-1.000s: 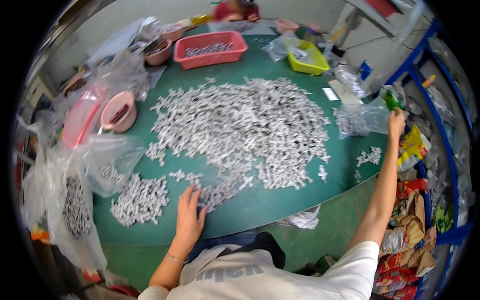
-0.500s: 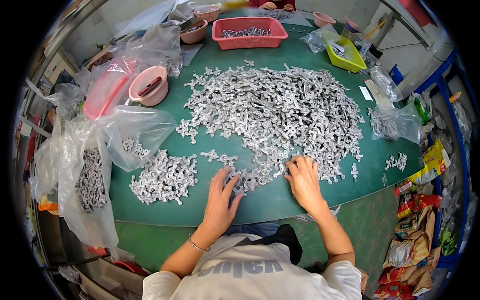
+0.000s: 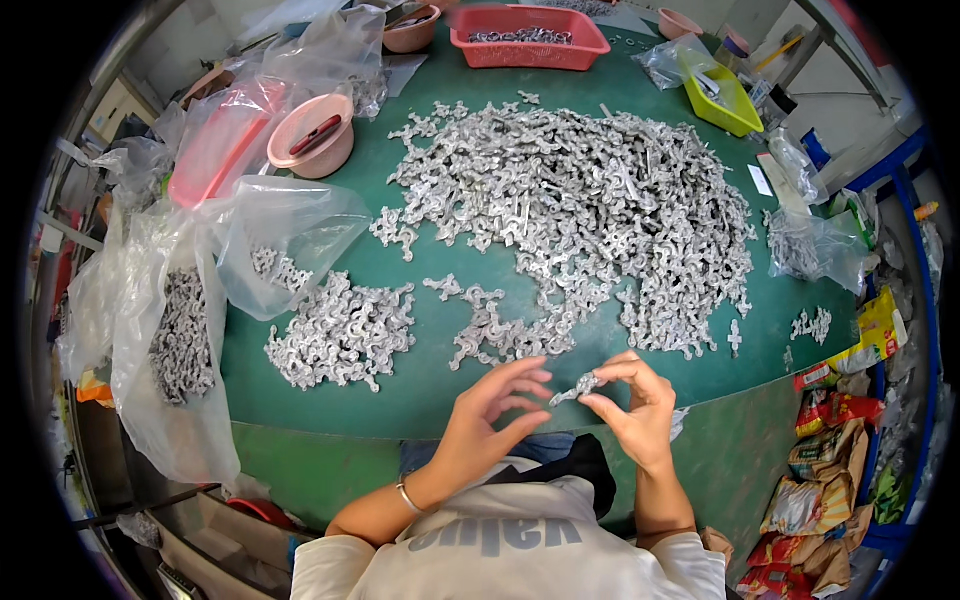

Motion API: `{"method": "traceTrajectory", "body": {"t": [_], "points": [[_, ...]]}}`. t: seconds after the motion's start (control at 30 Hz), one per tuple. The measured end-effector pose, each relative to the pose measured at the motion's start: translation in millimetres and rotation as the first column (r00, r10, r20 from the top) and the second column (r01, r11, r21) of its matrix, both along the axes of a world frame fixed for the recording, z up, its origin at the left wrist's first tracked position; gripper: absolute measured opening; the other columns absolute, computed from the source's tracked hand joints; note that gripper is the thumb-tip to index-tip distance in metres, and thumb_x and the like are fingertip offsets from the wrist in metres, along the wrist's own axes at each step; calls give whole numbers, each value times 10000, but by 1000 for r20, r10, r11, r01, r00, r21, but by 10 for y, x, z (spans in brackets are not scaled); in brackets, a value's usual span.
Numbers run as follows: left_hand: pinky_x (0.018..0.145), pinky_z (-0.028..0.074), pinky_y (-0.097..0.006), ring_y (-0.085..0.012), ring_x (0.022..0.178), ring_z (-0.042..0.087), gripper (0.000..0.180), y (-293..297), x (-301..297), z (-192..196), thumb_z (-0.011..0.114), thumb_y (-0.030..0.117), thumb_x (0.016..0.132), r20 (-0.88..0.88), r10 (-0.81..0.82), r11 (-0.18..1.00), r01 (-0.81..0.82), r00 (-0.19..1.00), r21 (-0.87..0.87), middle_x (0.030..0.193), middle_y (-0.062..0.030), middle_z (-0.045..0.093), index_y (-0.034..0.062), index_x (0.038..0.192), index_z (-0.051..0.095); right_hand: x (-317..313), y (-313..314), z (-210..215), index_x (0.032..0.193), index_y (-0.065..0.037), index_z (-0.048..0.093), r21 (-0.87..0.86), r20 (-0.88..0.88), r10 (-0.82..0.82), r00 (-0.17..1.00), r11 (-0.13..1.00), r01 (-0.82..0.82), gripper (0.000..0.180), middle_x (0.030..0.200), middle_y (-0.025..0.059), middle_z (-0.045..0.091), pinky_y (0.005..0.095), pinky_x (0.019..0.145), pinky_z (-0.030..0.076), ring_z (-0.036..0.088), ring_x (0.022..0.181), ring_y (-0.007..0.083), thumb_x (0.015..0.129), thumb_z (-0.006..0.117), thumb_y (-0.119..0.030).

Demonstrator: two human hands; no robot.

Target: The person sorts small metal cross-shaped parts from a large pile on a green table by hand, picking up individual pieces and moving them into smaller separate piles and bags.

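Silvery metal part (image 3: 577,387) pinched in right hand (image 3: 632,410), left hand (image 3: 490,415) open beside it

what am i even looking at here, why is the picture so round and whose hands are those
The picture comes from a wide fisheye camera worn on a person's head, looking down, so straight edges bend near the rim. The two bare hands are that person's own. The right hand pinches one small silvery metal part between its fingertips; the left hand is open beside it, not touching it. On the green table lie a big heap of the same parts, a smaller pile, clear plastic bags, a red basket, a pink bowl and a yellow tray.
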State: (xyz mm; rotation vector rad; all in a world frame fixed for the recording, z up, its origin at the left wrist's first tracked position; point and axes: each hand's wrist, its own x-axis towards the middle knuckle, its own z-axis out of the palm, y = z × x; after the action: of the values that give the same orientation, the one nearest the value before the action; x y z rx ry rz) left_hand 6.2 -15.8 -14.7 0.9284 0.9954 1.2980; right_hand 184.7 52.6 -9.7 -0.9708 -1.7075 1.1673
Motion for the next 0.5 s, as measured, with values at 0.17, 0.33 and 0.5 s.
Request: {"method": "traceTrajectory", "body": {"t": [0.17,0.33,0.5], "points": [[666,513,-282,-175,876,570,280,-23,17,43,594,-104,729,-319,111,969,-31,941,246,1002,-138,559,-19,997,592,-71,-110,122,854,20,617,-8,-19,31,999,999,-31,262,762,84,586,247,635,428,541,692,149,613,720,35],[644,526,-254,-171,797,597,236,-63,-22,94,616,-87,718,-645,313,832,126,697,540,901,-117,608,-14,942,618,-81,-165,167,885,17,621,-51,-2,31,1000,998,-31,266,753,67,582,241,632,428,536,687,133,634,706,37],[604,534,-270,-189,672,624,154,-108,29,113,606,-74,741,-267,192,964,-131,944,231,776,-155,629,-69,895,608,-68,-198,173,912,26,615,-386,-267,67,961,907,-171,190,769,73,569,227,656,434,551,703,126,725,626,59]]}}
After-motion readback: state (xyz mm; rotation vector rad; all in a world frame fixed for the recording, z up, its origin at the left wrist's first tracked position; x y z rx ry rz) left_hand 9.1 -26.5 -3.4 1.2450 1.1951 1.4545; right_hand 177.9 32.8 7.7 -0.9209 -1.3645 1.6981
